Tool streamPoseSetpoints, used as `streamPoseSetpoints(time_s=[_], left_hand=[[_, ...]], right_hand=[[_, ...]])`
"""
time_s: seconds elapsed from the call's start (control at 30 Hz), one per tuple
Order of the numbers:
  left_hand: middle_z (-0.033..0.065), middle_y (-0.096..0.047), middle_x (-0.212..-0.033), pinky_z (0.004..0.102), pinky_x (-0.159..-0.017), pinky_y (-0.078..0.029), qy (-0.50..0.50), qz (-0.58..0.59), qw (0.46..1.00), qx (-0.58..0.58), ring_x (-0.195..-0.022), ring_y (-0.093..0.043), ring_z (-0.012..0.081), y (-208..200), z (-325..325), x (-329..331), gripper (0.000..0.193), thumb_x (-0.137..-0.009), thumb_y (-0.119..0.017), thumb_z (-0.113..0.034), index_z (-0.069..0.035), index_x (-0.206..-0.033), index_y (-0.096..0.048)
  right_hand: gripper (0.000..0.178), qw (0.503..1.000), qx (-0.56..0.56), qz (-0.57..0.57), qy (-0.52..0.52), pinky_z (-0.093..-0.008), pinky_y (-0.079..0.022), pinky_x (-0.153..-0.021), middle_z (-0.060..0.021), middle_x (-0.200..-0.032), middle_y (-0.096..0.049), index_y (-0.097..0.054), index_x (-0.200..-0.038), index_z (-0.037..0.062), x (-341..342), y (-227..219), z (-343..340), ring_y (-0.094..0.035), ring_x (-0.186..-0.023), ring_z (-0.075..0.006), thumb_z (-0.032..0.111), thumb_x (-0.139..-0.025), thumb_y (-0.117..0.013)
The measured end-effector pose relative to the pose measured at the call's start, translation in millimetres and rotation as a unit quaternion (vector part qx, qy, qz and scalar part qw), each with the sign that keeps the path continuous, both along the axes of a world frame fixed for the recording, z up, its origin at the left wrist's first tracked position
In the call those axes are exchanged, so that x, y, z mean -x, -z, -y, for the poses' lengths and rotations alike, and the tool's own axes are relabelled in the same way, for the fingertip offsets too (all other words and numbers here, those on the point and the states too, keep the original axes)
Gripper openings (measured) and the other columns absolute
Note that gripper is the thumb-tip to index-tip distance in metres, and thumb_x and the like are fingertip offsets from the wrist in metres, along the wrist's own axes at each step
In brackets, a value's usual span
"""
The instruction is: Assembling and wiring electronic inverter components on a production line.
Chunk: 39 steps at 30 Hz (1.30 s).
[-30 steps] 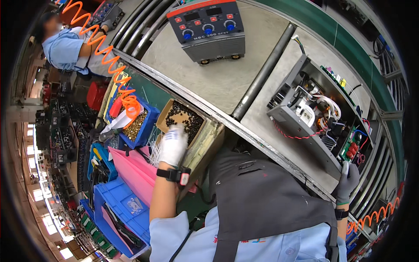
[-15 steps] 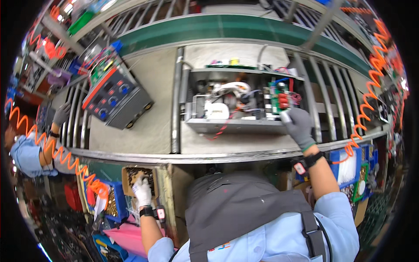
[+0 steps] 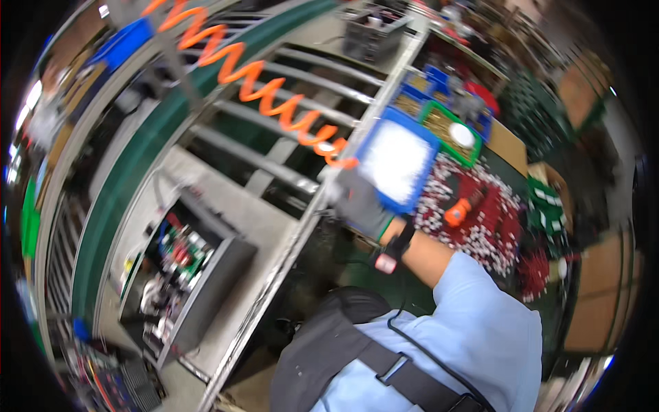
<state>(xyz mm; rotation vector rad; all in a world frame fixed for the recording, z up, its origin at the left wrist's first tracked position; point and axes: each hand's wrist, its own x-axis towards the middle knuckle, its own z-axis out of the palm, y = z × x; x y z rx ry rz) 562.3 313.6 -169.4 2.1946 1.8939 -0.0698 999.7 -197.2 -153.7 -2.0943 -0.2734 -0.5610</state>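
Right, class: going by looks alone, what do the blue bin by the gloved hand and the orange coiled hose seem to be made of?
The blue bin looks like moulded plastic: even saturated colour, thick rounded rim, though blur hides its finish. The orange coiled hose looks like flexible plastic or rubbery tubing: uniform bright colour, springy spiral loops. The right hand nearest the bin wears a grey glove, probably knit fabric; its weave is too blurred to confirm.

The right hand in a grey glove lies at the near edge of a shallow blue plastic tray, just right of the metal frame rail. An orange coiled hose ends just left of that tray. Behind the tray sits a green-rimmed bin. Right of the hand lies an orange tool on a heap of small parts. Left of the rail, an open grey metal chassis rests on the conveyor
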Motion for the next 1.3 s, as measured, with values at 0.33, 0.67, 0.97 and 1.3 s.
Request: streamPoseSetpoints(time_s=[0.33, 0.67, 0.97, 1.3], left_hand=[[0.0132, -0.047, -0.138, 0.0465, -0.099, -0.041, 0.303, -0.408, 0.859, -0.054, -0.124, -0.049, 0.0264, 27, -97, 57, 0.086, -0.077, -0.057, -0.068, -0.024, -0.147, -0.033], [0.0282, -0.054, -0.116, 0.0439, -0.1, -0.038, 0.273, 0.06, 0.956, -0.092, -0.111, -0.049, 0.0418, -70, -2, -67, 0.032, -0.083, -0.061, -0.016, 0.004, -0.108, -0.06], [0.0225, -0.052, -0.13, 0.0418, -0.096, -0.045, 0.429, 0.063, 0.901, 0.032, -0.115, -0.055, 0.0376, -73, 147, -228, 0.033, -0.087, -0.061, -0.025, -0.005, -0.113, -0.062], [0.0163, -0.062, -0.113, 0.0337, -0.084, -0.051, 0.467, 0.108, 0.786, 0.39, -0.098, -0.064, 0.0218, -53, 257, -327, 0.041, -0.094, -0.055, -0.034, -0.002, -0.121, -0.058]], right_hand=[[0.029, 0.846, 0.263, -0.293, 0.358, -0.0428, -0.049, -0.083, -0.0197, -0.099, -0.066, -0.067, -0.1, 0.0078, -56, 7, 384, -0.063, -0.095, -0.0367, 0.03, -0.083, -0.062], [0.032, 0.884, 0.293, -0.223, 0.289, -0.0393, -0.048, -0.082, -0.0186, -0.098, -0.068, -0.062, -0.108, 0.0011, -103, 167, 517, -0.064, -0.088, -0.0319, 0.024, -0.086, -0.057], [0.03, 0.913, 0.083, -0.21, 0.338, -0.0327, -0.048, -0.083, -0.0139, -0.106, -0.069, -0.064, -0.114, -0.0021, -105, 183, 571, -0.065, -0.09, -0.0247, 0.013, -0.09, -0.055], [0.027, 0.955, -0.078, -0.061, 0.278, -0.021, -0.042, -0.064, -0.0032, -0.104, -0.068, -0.067, -0.113, 0.0035, -88, 40, 406, -0.055, -0.076, -0.0069, 0.015, -0.089, -0.061]])
